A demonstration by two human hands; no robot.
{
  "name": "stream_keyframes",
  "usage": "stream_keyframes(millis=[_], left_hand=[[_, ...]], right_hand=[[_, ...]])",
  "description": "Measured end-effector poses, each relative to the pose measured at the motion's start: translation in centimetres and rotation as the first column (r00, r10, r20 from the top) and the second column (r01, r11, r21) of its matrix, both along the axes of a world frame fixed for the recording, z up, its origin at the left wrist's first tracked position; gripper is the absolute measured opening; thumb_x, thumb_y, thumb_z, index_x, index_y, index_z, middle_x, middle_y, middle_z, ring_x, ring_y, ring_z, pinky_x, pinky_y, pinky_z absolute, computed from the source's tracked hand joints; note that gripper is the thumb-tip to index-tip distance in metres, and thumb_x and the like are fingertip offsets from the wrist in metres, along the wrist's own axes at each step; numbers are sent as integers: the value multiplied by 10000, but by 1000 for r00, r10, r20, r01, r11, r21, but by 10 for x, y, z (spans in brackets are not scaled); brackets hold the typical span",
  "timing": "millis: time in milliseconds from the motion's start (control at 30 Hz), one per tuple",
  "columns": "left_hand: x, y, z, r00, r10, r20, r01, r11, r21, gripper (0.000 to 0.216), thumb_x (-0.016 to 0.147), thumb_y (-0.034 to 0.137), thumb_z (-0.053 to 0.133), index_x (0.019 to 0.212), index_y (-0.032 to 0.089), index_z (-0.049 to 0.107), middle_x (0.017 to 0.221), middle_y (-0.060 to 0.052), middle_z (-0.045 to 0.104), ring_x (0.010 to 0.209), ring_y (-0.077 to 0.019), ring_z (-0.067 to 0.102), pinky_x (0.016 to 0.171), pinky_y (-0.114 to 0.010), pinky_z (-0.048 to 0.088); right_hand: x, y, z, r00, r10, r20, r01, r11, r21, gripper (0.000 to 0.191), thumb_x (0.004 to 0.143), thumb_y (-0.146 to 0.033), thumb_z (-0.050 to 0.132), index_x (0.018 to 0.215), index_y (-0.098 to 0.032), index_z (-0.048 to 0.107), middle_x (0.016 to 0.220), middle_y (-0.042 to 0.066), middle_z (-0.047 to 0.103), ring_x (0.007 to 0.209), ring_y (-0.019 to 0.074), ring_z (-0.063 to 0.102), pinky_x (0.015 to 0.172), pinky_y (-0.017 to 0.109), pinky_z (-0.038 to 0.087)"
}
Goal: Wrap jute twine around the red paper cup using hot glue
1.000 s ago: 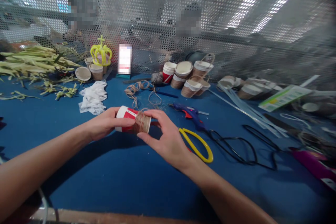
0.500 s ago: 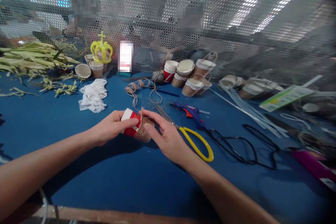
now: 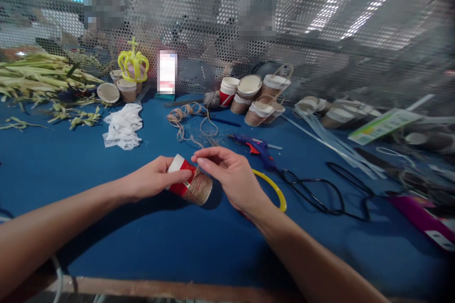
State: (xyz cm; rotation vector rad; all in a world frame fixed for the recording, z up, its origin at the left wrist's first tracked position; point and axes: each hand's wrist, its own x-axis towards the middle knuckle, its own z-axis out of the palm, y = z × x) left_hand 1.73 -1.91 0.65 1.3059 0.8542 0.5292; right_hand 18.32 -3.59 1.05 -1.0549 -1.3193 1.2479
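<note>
My left hand point(image 3: 151, 183) grips a red and white paper cup point(image 3: 188, 183) that lies on its side just above the blue table point(image 3: 170, 241). Brown twine is wound around the cup's lower half. My right hand point(image 3: 232, 177) pinches the twine point(image 3: 192, 125) above the cup, and the strand runs back to a loose tangle farther up the table. Yellow-handled scissors point(image 3: 273, 189) lie just right of my right hand, partly hidden by it.
A blue glue gun point(image 3: 258, 146) with a black cord point(image 3: 320, 194) lies to the right. Twine-wrapped cups point(image 3: 259, 99) cluster at the back by a perforated metal screen point(image 3: 320, 19). White cloth point(image 3: 122, 125), green stems point(image 3: 42, 78) and a yellow crown point(image 3: 133, 62) sit on the left. Glue sticks point(image 3: 330, 139) lie right.
My right hand has lifted from the cup's twine-wrapped end to above the cup, pinching the strand. The cup has tilted and dropped slightly toward the table.
</note>
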Motion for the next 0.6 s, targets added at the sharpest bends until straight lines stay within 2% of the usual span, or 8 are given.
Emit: stream_keyframes(millis=[133, 333, 600], left_hand=[[-1, 0, -2, 1000, -16, 23, 16, 999, -27, 213, 724, 329, 576, 730, 116, 572, 623, 19, 571, 547, -86, 447, 573, -217, 352], [-1, -1, -1, 999, -29, 41, 30, 999, -36, 182, 723, 300, 581, 727, 119, 595, 631, 15, 586, 576, -93, 469, 607, -223, 366], [-1, 0, 2, 999, 18, 33, -17, 1000, -21, 144, 710, 264, 583, 726, 122, 604, 643, 18, 599, 573, -88, 465, 608, -209, 363]], right_hand=[[1, -1, 4, 994, -31, 102, 25, 998, 61, 75, 704, -191, 626, 769, -209, 658, 788, -5, 683, 750, 124, 622, 736, 290, 495], [2, 0, 5, 975, -57, 213, 46, 997, 55, 75, 719, -193, 613, 777, -204, 658, 797, 2, 688, 753, 130, 628, 725, 292, 501], [3, 1, 4, 975, -75, 211, 67, 997, 46, 83, 719, -202, 606, 788, -200, 652, 802, 8, 690, 757, 139, 632, 727, 304, 500]])
